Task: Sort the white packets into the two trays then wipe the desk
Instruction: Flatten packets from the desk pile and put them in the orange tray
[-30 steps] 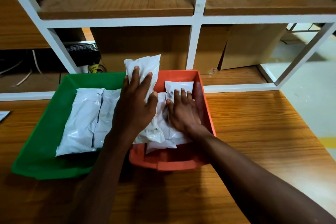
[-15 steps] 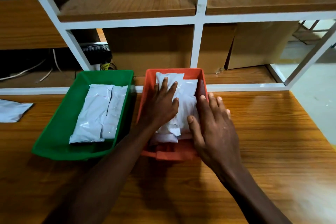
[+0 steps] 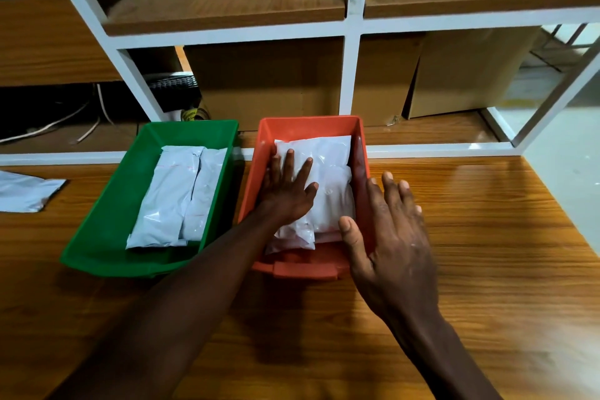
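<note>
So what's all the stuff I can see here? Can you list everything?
Green plastic tray: one, green, left on the desk.
Orange plastic tray: one, orange, right of the green one.
White packets in green tray: at least two, white, side by side.
White packets in orange tray: a stack, white, count unclear.
Loose white packet: one, white, desk's far left edge.
Wooden desk: one, brown, under everything.
White metal shelf frame: one, white, behind the desk.
Cardboard boxes: several, brown, on the shelves.
Left hand: flat on the orange tray's packets.
Right hand: open, at the orange tray's right side.
</note>
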